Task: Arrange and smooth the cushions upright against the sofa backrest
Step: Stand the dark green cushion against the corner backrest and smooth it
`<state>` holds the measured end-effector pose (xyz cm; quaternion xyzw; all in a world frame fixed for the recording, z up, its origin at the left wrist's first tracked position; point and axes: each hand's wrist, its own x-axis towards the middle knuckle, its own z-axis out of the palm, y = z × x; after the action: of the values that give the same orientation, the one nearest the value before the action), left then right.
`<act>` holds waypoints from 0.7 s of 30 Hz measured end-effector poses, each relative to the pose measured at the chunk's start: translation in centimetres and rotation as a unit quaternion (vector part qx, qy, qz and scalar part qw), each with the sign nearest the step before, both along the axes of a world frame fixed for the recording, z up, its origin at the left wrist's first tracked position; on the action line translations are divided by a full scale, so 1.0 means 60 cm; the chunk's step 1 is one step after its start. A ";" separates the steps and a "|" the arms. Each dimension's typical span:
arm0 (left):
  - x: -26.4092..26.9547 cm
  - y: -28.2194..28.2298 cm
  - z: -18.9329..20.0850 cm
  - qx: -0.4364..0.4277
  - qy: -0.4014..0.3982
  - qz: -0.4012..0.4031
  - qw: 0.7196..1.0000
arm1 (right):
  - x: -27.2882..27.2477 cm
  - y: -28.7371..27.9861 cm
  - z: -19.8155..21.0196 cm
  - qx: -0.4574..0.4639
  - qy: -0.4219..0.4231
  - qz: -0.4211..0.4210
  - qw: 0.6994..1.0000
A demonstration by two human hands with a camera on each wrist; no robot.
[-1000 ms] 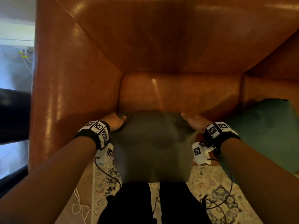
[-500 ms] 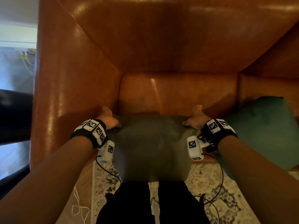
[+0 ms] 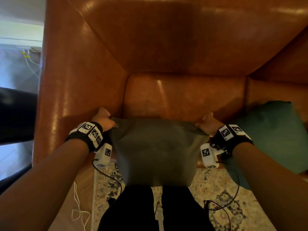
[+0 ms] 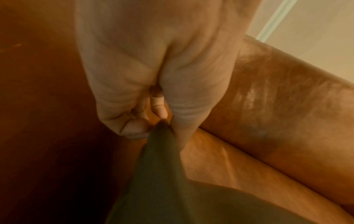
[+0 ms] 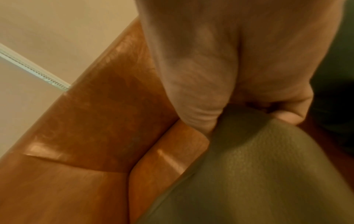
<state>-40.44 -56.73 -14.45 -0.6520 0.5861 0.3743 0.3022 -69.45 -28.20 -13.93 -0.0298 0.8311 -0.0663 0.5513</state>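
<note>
An olive-grey cushion [image 3: 158,152] hangs in front of me over the front of the brown leather sofa seat [image 3: 183,95]. My left hand [image 3: 106,119] pinches its top left corner, and the left wrist view shows the corner [image 4: 162,136] squeezed between thumb and fingers. My right hand [image 3: 206,122] grips the top right corner [image 5: 249,121]. The fabric between my hands is pulled taut. The backrest [image 3: 166,34] rises behind the seat. A dark green cushion [image 3: 270,135] lies on the seat to the right.
The sofa's left armrest [image 3: 75,80] stands close beside my left hand. A patterned rug [image 3: 216,189] covers the floor below, with my dark-trousered legs [image 3: 150,210] and trailing cables [image 3: 106,174] in front of the sofa.
Both hands have spread apart and risen a little with the cushion's top corners, stretching its upper edge straight. The green cushion has stayed in place.
</note>
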 end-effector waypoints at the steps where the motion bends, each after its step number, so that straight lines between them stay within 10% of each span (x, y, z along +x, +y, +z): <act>1: 0.004 0.001 0.001 -0.010 0.005 -0.013 1.000 | 0.002 0.003 -0.001 -0.003 0.000 0.002 1.000; 9: 0.023 0.014 0.009 0.029 0.015 0.056 0.998 | 0.009 0.028 0.000 0.049 0.010 -0.132 0.990; 15: 0.026 0.005 0.016 -0.005 0.044 -0.003 0.999 | 0.006 0.032 -0.002 0.060 0.096 -0.017 0.993; 21: 0.053 -0.005 0.014 -0.037 0.114 0.097 0.988 | 0.006 0.039 0.015 -0.026 0.151 -0.100 0.983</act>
<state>-37.25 -57.02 -13.63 -0.6695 0.5644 0.4514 0.1715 -69.09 -25.84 -13.02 0.0294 0.9017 -0.1373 0.4088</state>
